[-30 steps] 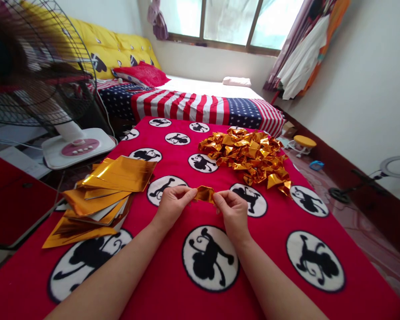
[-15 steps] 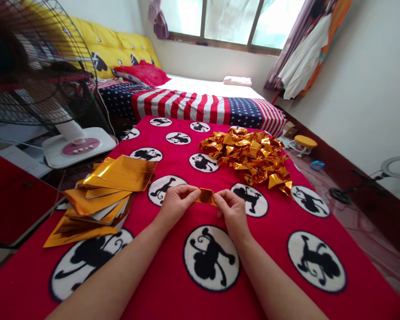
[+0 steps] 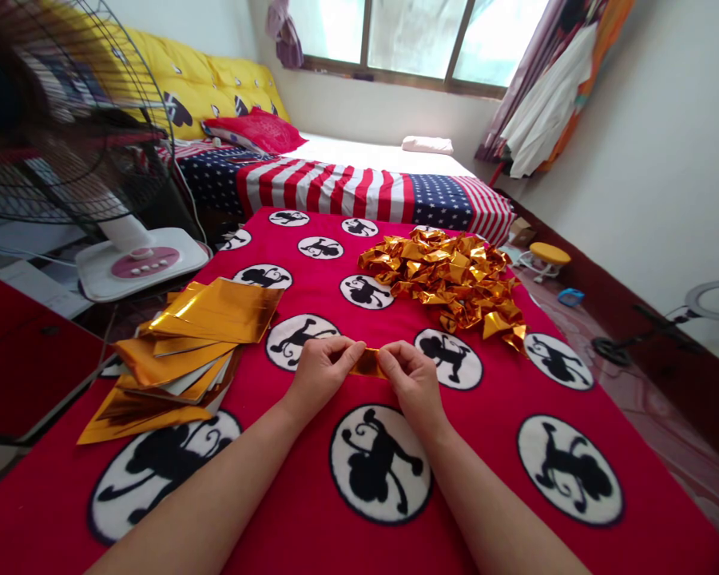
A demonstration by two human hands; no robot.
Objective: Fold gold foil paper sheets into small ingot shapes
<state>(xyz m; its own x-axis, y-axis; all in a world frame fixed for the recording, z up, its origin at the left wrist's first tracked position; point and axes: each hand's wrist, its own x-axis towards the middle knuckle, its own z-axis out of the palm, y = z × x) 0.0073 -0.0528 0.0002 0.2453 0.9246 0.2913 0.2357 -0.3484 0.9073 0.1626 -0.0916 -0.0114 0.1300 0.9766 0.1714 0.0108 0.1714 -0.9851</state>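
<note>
Between my two hands is a small folded piece of gold foil paper (image 3: 368,363), stretched sideways above the red cloth. My left hand (image 3: 323,369) pinches its left end with thumb and fingers. The right end is pinched the same way by my right hand (image 3: 412,378). To the left lies a loose stack of flat gold foil sheets (image 3: 216,311), some with pale undersides showing. Beyond my right hand is a heap of folded gold foil pieces (image 3: 449,279).
A red cloth (image 3: 479,487) with monkey circles covers the table. On the left a fan stands on a white base (image 3: 185,254). Behind is a bed with a flag-striped cover (image 3: 335,188). A yellow stool (image 3: 550,253) and a ring light (image 3: 716,299) are at right.
Both hands have come slightly closer together and a little nearer to me, so less of the foil paper shows between the fingers. The stack and the heap look unchanged.
</note>
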